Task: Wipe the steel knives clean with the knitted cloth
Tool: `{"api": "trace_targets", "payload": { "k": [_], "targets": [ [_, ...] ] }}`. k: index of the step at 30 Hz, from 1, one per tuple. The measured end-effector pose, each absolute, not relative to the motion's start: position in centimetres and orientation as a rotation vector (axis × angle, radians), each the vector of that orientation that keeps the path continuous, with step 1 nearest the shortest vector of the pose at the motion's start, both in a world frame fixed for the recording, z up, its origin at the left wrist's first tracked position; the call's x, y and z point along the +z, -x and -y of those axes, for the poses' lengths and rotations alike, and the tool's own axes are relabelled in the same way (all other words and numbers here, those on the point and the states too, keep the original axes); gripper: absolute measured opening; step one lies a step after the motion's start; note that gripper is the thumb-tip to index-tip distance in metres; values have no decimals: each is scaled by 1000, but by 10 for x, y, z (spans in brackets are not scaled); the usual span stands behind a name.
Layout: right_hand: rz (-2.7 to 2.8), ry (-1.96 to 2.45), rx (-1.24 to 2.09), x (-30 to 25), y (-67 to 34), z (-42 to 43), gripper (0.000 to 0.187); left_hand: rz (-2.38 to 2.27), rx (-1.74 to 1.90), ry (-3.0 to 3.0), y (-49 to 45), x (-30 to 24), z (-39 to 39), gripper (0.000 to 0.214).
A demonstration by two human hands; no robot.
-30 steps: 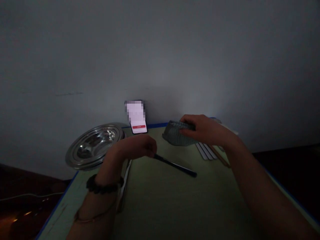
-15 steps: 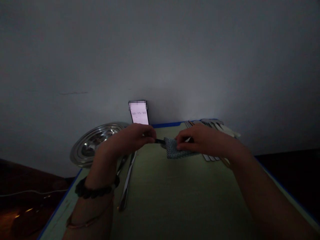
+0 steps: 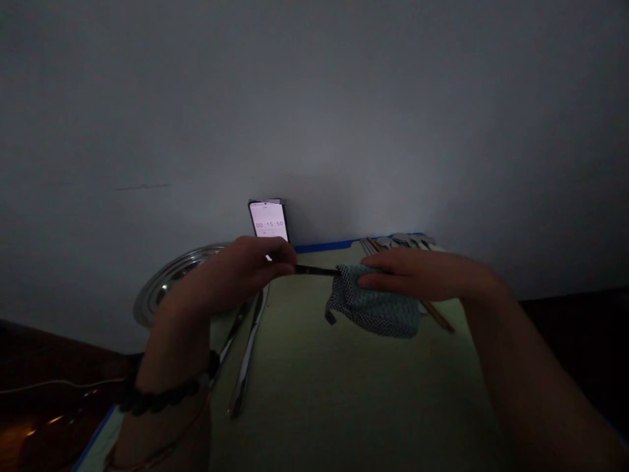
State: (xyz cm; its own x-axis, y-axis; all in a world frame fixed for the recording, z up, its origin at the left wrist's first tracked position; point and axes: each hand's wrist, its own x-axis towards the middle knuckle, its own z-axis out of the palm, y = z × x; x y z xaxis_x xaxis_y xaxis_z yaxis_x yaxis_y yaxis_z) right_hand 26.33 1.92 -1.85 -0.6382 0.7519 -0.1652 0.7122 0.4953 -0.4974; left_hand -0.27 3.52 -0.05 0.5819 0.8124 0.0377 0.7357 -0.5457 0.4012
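My left hand (image 3: 263, 262) pinches one end of a thin, dark-looking piece of cutlery (image 3: 317, 270) held level above the table. Its other end goes into a grey-and-white patterned cloth (image 3: 378, 311), so its kind is hidden. Closed over that cloth is my right hand (image 3: 403, 272), the fabric folded about the cutlery and hanging down below the fingers. Beneath my left forearm, a long metal utensil (image 3: 246, 364) lies on the table beside another utensil (image 3: 230, 337); their far ends are partly covered.
A shiny metal bowl (image 3: 152, 292) stands at the back left, partly behind my left arm. A phone (image 3: 269, 221) showing a timer leans on the wall. Several forks and spoons (image 3: 403, 241) and wooden chopsticks (image 3: 439, 318) lie at the back right of the pale table (image 3: 334, 393).
My hands have moved apart, and more of the cutlery shows between them. The cloth has slid right and hangs lower and more spread out.
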Motion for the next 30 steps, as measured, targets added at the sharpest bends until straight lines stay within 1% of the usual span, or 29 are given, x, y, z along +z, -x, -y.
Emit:
{"api": "trace_targets", "payload": {
  "k": [3, 7, 13, 16, 20, 22, 24, 28, 30],
  "targets": [
    [2642, 1329, 834, -14, -271, -16, 35, -1248, 326, -2469, 0, 2, -31, 15],
    [2692, 1360, 701, -13, -254, -11, 33, -1262, 323, -2499, -11, 3, -26, 12],
    [2732, 1290, 550, -22, -231, -11, 32, -1127, 287, -2520, -22, -6, -27, 10],
    [2731, 1267, 570, -24, -234, -13, 33, -1141, 205, -2501, -22, -8, -28, 13],
    [2734, 1204, 710, -23, -240, -14, 32, -1065, 0, -2343, -23, -6, -25, 22],
    [2728, 1187, 802, -22, -245, -15, 33, -1047, -41, -2246, -22, -5, -24, 23],
    [2698, 1231, 824, -22, -253, -17, 36, -1062, -39, -2203, -17, -4, -24, 21],
    [2559, 1376, 631, -18, -266, -18, 41, -1125, 39, -2282, -8, -4, -26, 21],
    [2501, 1381, 596, -15, -266, -16, 41, -1144, 83, -2361, -7, -3, -28, 22]
  ]
}}
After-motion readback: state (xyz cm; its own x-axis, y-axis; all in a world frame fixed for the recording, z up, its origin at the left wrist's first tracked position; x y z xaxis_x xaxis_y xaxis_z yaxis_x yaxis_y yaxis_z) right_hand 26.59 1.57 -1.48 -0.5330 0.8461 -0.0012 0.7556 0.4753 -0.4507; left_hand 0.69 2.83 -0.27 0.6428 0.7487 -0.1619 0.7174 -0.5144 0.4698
